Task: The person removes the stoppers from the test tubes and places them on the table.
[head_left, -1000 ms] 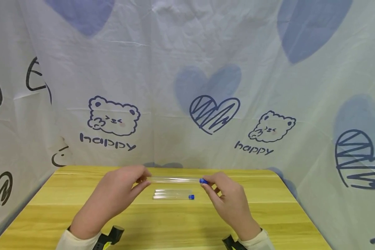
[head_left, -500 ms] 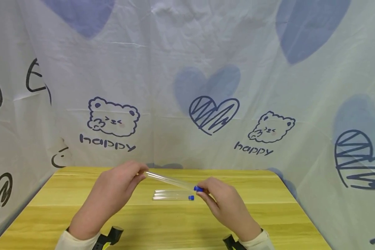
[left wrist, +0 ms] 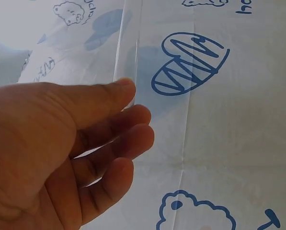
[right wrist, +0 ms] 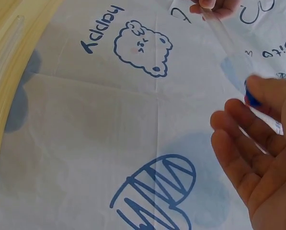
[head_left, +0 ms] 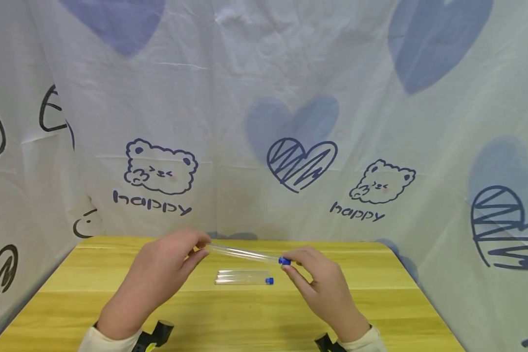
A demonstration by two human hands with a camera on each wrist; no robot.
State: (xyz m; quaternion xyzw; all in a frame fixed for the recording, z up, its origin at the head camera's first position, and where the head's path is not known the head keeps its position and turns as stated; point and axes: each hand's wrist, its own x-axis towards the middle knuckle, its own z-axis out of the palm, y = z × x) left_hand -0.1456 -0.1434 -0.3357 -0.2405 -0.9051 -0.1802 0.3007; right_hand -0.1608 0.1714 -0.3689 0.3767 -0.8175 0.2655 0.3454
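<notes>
Between both hands, above the table, is a clear test tube (head_left: 245,253), tilted slightly down to the right. My left hand (head_left: 169,266) pinches its left end between thumb and fingers; the left wrist view shows the tube (left wrist: 127,52) rising past the thumb. At the other end my right hand (head_left: 319,278) pinches the blue cap (head_left: 284,261). In the right wrist view the cap (right wrist: 251,94) is partly hidden by the thumb. Below, more clear tubes (head_left: 242,277) lie side by side on the table, with one blue cap (head_left: 269,281) showing at their right end.
The wooden table (head_left: 246,318) reaches back to a white cloth (head_left: 229,122) printed with hearts, bears and lettering. More of this cloth hangs at both sides. Black wrist mounts (head_left: 158,332) are strapped at the cuffs.
The held tube was almost level, then its capped end dipped left and down, and now it has risen part way back right. Both hands keep their pinch; the tubes on the table stay put.
</notes>
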